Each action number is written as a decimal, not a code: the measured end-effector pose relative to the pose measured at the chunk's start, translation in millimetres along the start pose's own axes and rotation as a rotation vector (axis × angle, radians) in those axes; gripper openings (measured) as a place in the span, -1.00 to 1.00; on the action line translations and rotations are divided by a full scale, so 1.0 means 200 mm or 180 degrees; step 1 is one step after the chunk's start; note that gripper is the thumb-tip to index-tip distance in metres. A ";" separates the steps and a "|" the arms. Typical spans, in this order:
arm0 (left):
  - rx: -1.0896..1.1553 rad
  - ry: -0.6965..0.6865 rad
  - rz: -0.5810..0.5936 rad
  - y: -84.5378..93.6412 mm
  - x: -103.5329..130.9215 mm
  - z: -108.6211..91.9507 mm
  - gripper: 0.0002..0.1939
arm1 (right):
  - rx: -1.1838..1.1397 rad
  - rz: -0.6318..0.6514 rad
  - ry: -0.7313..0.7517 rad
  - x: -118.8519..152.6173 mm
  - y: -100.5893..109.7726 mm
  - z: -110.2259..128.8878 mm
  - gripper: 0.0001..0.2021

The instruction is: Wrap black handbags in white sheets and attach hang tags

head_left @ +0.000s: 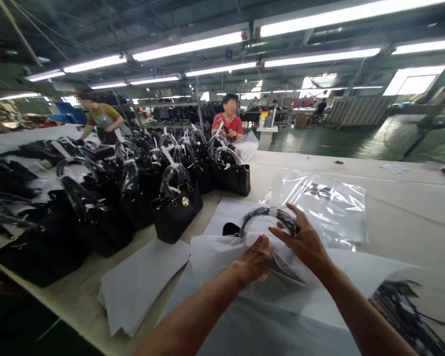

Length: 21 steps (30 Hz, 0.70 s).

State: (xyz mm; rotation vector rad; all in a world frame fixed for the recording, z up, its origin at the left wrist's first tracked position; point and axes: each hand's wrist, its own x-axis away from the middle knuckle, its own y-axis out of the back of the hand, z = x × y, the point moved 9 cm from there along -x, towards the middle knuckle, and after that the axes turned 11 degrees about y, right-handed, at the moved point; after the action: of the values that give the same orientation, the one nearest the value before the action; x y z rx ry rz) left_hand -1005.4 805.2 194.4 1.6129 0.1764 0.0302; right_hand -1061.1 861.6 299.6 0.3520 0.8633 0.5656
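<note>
In front of me a handbag is mostly covered by white tissue paper (215, 249), and its wrapped, curved handle (257, 212) sticks up out of the paper. A black tag-like piece (231, 229) shows at its left. My left hand (258, 257) is closed on a bunch of the tissue paper at the base of the handle. My right hand (304, 235) has its fingers apart beside the right side of the handle; whether it touches the handle I cannot tell. The bag's body is hidden under the paper.
Several black handbags (176, 212) with wrapped handles crowd the table's left. A stack of white paper sheets (143, 287) lies near left, clear plastic bags (326, 202) beyond my right hand, dark straps (408, 311) near right. Two people, one in a red shirt (234, 122), stand across the table.
</note>
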 end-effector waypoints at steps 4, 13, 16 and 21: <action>0.0462 0.0422 0.0567 -0.02 -0.02 0.06 -0.26 | -0.0786 -0.0025 -0.0193 -0.01 -0.06 0.00 -0.58; 0.0760 0.0337 0.0724 -0.03 0.21 -0.01 -0.37 | -0.1527 -0.0300 -0.0201 0.31 0.05 0.19 -0.74; 0.0729 0.0213 0.0589 -0.06 0.36 -0.10 -0.55 | -0.1773 -0.0240 -0.0346 0.44 0.07 0.27 -0.76; 0.0500 -0.0745 -0.0606 -0.04 0.59 -0.36 -0.71 | -0.2216 0.0427 -0.1144 0.65 0.04 0.34 -0.65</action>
State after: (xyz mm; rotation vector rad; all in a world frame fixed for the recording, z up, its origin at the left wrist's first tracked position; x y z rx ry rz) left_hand -898.5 892.1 179.9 1.7349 0.1530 -0.3249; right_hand -941.7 941.8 265.2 -0.1275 0.2626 0.8566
